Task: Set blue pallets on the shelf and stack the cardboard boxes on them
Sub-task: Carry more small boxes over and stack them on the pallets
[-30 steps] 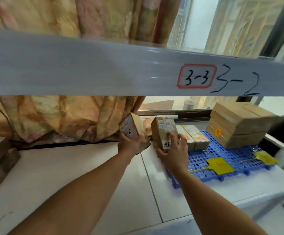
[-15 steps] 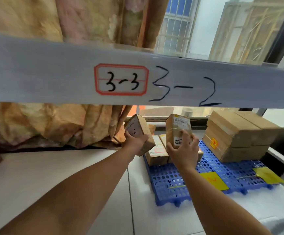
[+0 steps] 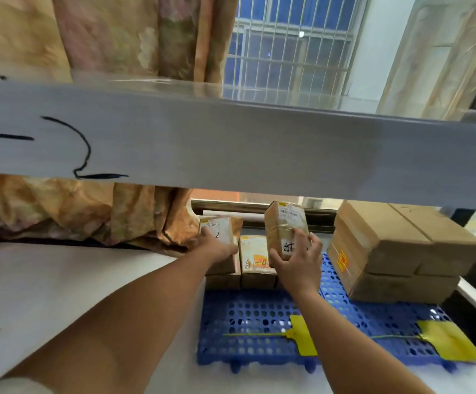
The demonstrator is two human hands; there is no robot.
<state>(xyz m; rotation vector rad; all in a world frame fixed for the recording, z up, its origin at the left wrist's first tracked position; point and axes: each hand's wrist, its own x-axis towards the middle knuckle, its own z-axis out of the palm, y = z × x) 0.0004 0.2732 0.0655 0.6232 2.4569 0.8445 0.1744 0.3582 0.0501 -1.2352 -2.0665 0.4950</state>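
Left hand (image 3: 217, 247) grips small box (image 3: 217, 230) atop row (image 3: 255, 261) at blue pallet (image 3: 259, 322) rear; right hand (image 3: 296, 264) grips upright box (image 3: 285, 223) above row. Risk: upright box likely tips if released tilted, knocking neighbours.

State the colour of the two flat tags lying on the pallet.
Yellow tags on a blue pallet; head view shows them best.

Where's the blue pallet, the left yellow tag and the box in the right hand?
pallet (image 3: 248, 317): head view, holed top.
left tag (image 3: 303, 339): head view, flat flag.
right-hand box (image 3: 282, 226): head view, brown taped side.
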